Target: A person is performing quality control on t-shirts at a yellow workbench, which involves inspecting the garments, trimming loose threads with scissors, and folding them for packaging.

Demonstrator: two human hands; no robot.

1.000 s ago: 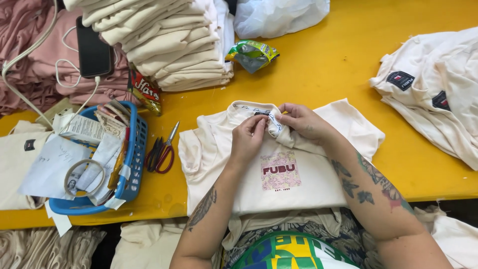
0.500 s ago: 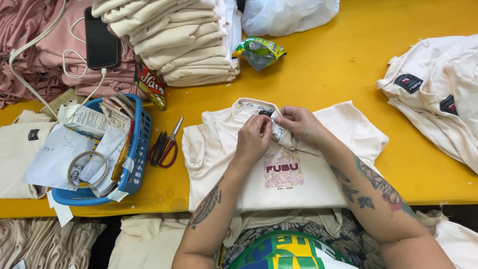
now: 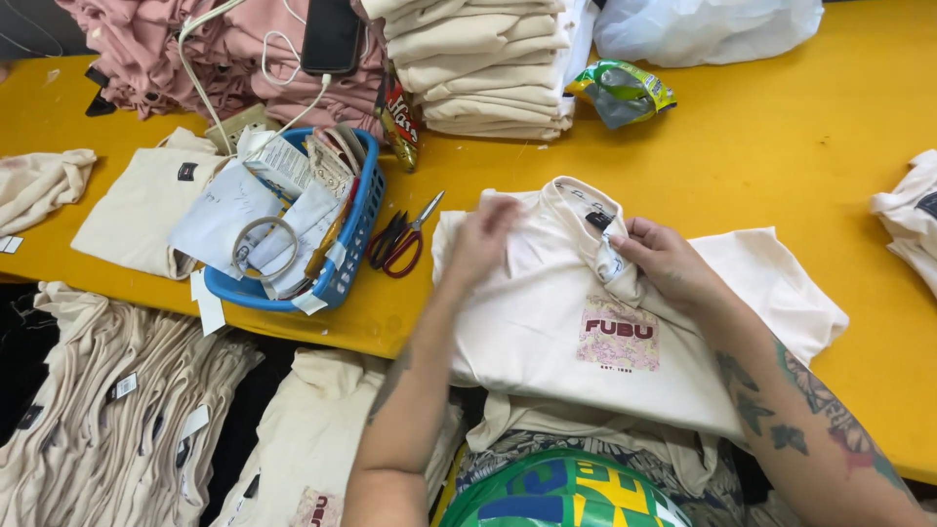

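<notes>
- just one view here, a camera on the person's head, tilted steeply down over the yellow table [image 3: 761,166]
- pretty close in, forearms come up from the bottom edge, both hands land mid-frame
- faces away from the body, far side of the table along the top
- no second view to overlap with

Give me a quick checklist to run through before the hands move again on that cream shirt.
1. Cream shirt lies flat on the yellow table, print facing up: ok.
2. Right hand pinches the small tag at the collar: ok.
3. Left hand rests on the shirt's shoulder area: ok, though blurred.
4. Scissors lie on the table beside the shirt, clear of both hands: ok.
5. Tag fastened to the collar: cannot tell.
</notes>
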